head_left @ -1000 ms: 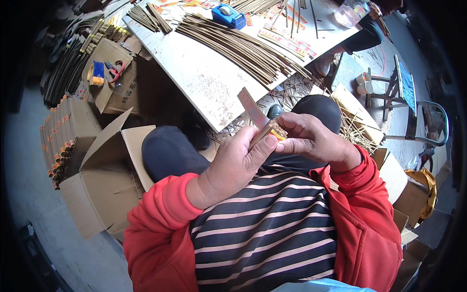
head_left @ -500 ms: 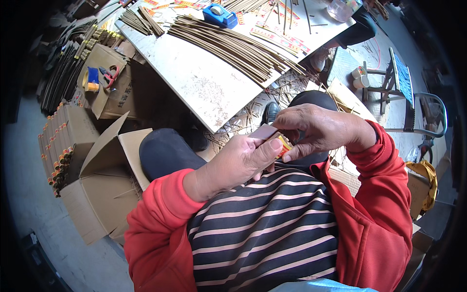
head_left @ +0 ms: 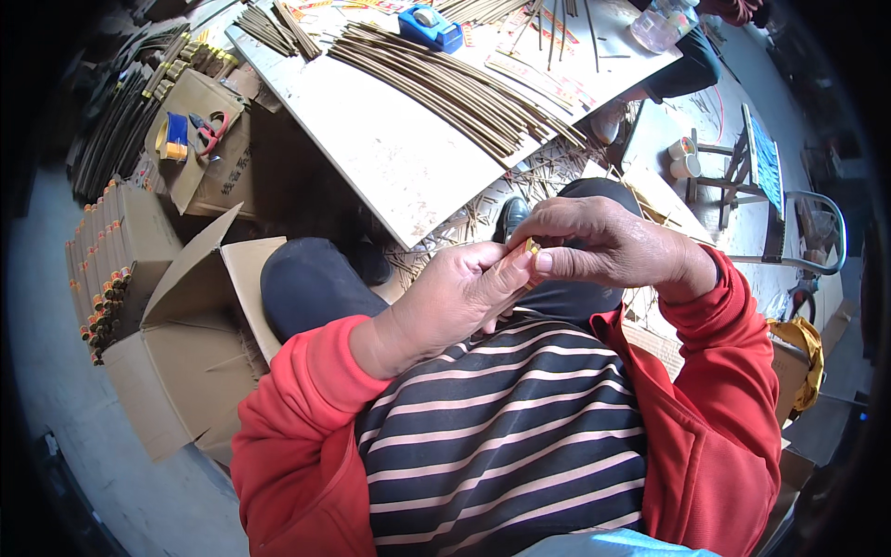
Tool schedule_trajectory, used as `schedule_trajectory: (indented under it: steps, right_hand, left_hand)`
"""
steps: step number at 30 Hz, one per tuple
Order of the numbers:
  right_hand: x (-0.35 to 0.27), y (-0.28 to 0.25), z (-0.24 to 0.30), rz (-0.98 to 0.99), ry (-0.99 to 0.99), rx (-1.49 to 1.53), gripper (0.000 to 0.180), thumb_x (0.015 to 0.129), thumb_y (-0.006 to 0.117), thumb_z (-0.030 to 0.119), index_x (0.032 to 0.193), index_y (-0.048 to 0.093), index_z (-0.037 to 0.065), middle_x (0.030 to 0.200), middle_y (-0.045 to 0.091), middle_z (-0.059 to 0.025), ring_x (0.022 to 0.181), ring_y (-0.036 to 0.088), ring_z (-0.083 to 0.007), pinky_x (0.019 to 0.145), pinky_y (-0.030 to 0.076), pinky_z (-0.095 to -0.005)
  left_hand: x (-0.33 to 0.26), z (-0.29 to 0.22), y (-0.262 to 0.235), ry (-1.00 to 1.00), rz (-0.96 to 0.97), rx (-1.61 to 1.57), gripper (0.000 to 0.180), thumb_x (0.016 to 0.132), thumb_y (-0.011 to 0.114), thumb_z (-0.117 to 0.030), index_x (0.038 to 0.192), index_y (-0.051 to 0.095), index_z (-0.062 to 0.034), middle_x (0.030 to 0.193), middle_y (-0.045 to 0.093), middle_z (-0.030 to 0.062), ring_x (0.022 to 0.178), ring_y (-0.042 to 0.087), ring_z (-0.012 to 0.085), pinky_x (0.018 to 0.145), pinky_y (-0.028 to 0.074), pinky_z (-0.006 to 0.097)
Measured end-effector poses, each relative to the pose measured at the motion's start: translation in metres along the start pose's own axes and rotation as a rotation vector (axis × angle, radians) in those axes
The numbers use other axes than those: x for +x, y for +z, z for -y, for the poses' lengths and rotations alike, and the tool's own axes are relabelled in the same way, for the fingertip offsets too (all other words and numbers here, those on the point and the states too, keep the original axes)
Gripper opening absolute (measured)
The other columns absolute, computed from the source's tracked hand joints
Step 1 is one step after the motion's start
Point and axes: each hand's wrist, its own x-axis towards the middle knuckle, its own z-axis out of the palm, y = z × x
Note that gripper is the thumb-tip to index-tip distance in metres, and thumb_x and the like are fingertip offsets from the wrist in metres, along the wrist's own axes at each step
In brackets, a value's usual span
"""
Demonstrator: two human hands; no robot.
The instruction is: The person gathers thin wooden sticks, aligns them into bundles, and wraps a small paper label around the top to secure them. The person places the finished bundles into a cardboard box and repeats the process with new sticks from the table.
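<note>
A small yellow piece [head_left: 531, 248] is pinched between both hands, held in front of the chest above the dark lap. The left hand [head_left: 459, 299] is curled narrow, thumb and forefinger closed on the piece from below. The right hand [head_left: 608, 249] is closed on it from above, fingertips [head_left: 545, 263] pressed against the left thumb; the two hands are touching. What the piece is cannot be told, most of it being hidden by the fingers. Red sleeves and a striped top are seen at the lower edge. Ahead, a pale board table [head_left: 390, 158] is laid with a long bundle of thin brown sticks [head_left: 445, 84] and a blue tape dispenser [head_left: 432, 26]. At the left, an open cardboard box [head_left: 176, 343] is seen, with another box of packed sticks [head_left: 116, 260] just beside it. Two small cups [head_left: 685, 158] are set on a stand at the right.
</note>
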Motion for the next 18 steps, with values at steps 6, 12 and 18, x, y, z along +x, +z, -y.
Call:
schedule_trajectory:
  steps: [6,12,18]
  right_hand:
    - [0.001,0.005,0.004,-0.061,0.056,0.028,0.029,0.088,0.059,0.022,0.105,0.061,-0.002,0.093,0.058,-0.0118,0.092,0.054,-0.0235,0.081,0.043,-0.0333]
    - [0.0,0.005,0.004,-0.075,-0.048,-0.106,0.024,0.085,0.063,0.019,0.1,0.064,0.0,0.092,0.057,-0.0123,0.089,0.055,-0.0231,0.078,0.045,-0.033]
    - [-0.002,0.005,0.012,-0.078,-0.12,-0.256,0.024,0.082,0.065,0.018,0.1,0.065,0.002,0.094,0.056,-0.0133,0.086,0.057,-0.0247,0.075,0.047,-0.0331]
  left_hand:
    - [-0.003,-0.003,-0.001,-0.049,0.019,-0.091,0.041,0.094,0.045,-0.04,0.086,0.055,-0.0011,0.064,0.048,-0.0026,0.054,0.044,0.0042,0.049,0.038,0.017]
    - [-0.004,-0.005,-0.002,-0.085,0.049,-0.119,0.032,0.095,0.046,-0.029,0.089,0.055,0.0005,0.069,0.05,-0.0009,0.06,0.047,0.0056,0.052,0.041,0.02]
    - [-0.002,0.009,-0.016,0.222,0.139,0.22,0.025,0.092,0.04,-0.014,0.101,0.054,0.004,0.083,0.058,0.0056,0.069,0.054,0.01,0.06,0.045,0.023]
